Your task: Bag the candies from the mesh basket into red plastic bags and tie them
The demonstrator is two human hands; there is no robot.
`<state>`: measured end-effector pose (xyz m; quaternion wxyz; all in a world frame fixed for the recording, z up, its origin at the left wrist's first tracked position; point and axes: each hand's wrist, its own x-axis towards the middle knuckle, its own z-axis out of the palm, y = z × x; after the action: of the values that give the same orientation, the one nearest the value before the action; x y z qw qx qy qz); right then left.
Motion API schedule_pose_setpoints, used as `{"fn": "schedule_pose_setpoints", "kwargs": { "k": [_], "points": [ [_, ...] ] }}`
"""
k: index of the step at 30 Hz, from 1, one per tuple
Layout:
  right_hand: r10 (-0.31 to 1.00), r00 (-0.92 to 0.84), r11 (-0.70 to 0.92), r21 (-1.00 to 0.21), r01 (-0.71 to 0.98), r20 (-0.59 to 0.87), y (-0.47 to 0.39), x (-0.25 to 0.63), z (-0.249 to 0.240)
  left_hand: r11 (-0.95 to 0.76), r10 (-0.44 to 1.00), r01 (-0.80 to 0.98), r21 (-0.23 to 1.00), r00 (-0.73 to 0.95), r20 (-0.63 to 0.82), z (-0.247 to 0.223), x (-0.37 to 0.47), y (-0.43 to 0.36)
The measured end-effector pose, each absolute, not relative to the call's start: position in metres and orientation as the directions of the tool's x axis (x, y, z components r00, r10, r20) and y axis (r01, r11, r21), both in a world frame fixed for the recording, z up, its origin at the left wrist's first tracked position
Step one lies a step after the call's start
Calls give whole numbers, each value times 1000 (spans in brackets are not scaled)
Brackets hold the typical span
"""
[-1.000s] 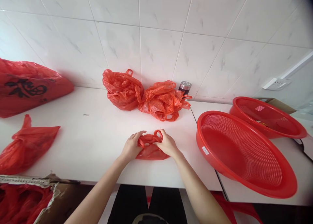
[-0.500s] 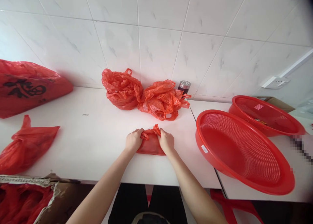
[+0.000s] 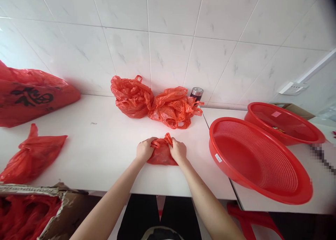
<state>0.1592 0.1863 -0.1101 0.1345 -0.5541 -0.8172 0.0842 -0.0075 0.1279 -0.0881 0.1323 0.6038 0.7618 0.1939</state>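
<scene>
A small red plastic bag (image 3: 162, 156) lies on the white table in front of me, with something inside that I cannot make out. My left hand (image 3: 145, 149) is closed on its upper left corner, and my right hand (image 3: 178, 150) grips the upper right one. A short twist of plastic sticks up beside my right thumb. Behind the bag, against the wall, sit two crumpled heaps of red bags, one on the left (image 3: 132, 98) and one on the right (image 3: 173, 108).
Two red perforated baskets, one nearer (image 3: 244, 156) and one behind (image 3: 283, 122), stand at the right. A dark metal-lidded cup (image 3: 196, 93) touches the wall. At left are a knotted red bag (image 3: 34, 156), a large red bag (image 3: 36, 100) and an open carton (image 3: 70, 212).
Both hands keep their hold on the small bag, which looks slightly more wrinkled. The view has shifted a little.
</scene>
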Motion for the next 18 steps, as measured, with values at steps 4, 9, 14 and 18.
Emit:
{"fn": "schedule_pose_setpoints", "kwargs": {
  "k": [4, 9, 14, 18],
  "points": [
    [917, -376, 398, -324, 858, 132, 186, 164, -110, 173, 981, 852, 494, -193, -11, -87, -6, 129],
    [902, -406, 430, -349, 833, 145, 184, 168, -109, 164, 986, 846, 507, -156, -58, -83, -7, 130],
    [900, -408, 436, -358, 826, 154, 182, 168, -108, 162, 987, 844, 512, -140, -81, -77, -9, 125],
    [902, -402, 432, -373, 821, 159, 182, 166, -109, 127, 992, 841, 526, -121, -45, -82, -5, 123]
  ]
}}
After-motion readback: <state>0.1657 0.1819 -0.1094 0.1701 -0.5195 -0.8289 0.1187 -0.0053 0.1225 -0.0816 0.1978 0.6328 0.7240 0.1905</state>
